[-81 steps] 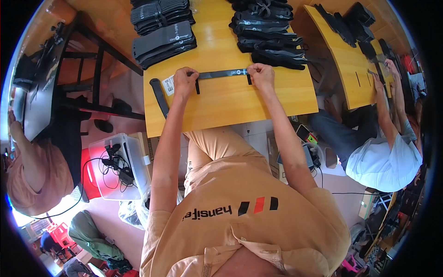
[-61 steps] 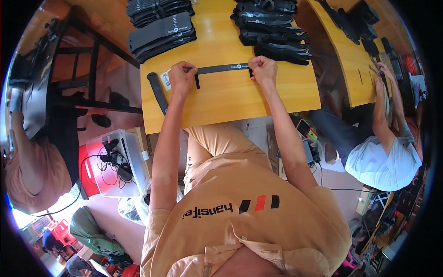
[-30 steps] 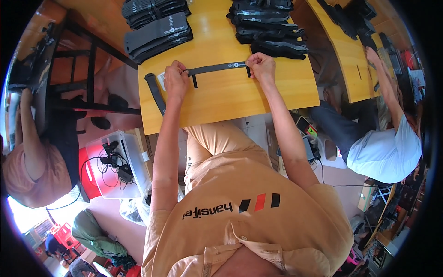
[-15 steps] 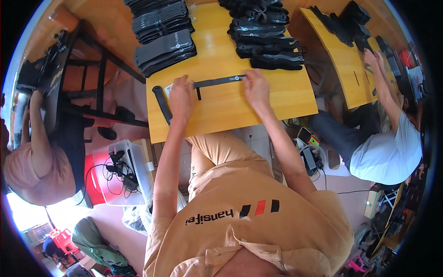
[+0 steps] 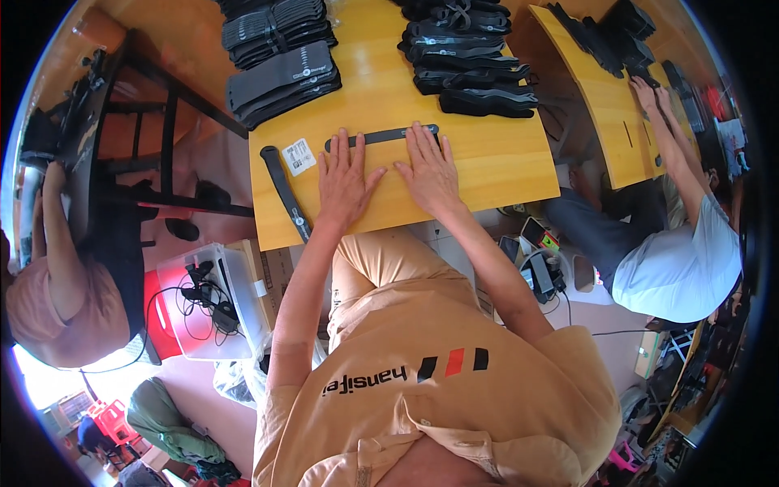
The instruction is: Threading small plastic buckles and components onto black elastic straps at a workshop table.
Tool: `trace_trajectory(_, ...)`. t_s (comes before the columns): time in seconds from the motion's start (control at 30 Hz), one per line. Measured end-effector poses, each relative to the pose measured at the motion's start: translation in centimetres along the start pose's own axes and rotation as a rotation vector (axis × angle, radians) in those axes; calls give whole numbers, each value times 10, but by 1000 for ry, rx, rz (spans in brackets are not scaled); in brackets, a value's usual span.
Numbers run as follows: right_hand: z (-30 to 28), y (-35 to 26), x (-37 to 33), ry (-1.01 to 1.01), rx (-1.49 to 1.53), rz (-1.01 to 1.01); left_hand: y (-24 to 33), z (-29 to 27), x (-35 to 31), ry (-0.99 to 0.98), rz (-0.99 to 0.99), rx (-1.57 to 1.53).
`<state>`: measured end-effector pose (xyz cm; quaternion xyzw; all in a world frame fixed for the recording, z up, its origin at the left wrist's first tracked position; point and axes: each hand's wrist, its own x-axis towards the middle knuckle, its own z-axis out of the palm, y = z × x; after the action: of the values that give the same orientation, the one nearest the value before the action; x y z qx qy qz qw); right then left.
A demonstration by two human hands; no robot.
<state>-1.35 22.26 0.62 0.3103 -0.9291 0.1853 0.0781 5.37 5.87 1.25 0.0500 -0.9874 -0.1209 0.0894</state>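
Laying both hands down, I am resting the fingers of my left hand (image 5: 345, 183) and right hand (image 5: 430, 172) on a dark strap (image 5: 385, 135) running left to right across the yellow table (image 5: 503, 166). A moment ago I was pinching its two ends; now I am pinching nothing, my fingers are lying straight and slightly spread, and my thumbs are pointing inward. To my judgement, the table is now bearing the strap, and I am keeping it flat rather than stretching it. A second strap (image 5: 284, 191) is lying along the left edge, just beside a white label (image 5: 299, 156). Lower down on the left, a clear plastic box (image 5: 254, 321) is holding tangled black cables (image 5: 215, 302); a clear bag (image 5: 234, 381) is slumping beside it, its contents escaping me.
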Motion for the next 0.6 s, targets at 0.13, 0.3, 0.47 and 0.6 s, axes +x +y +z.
trace_trajectory(0.13,4,0,-2,44,-35,68,1,-3,-5,-10,-73,57)
trace_trajectory(0.3,4,7,-5,107,-62,104,-4,-2,-6,57,-95,9)
trace_trajectory(0.47,-10,9,-12,245,84,81,-17,-51,-26,380,-259,-242)
trace_trajectory(0.6,-11,10,-14,298,145,32,-32,-66,-62,393,-543,-84)
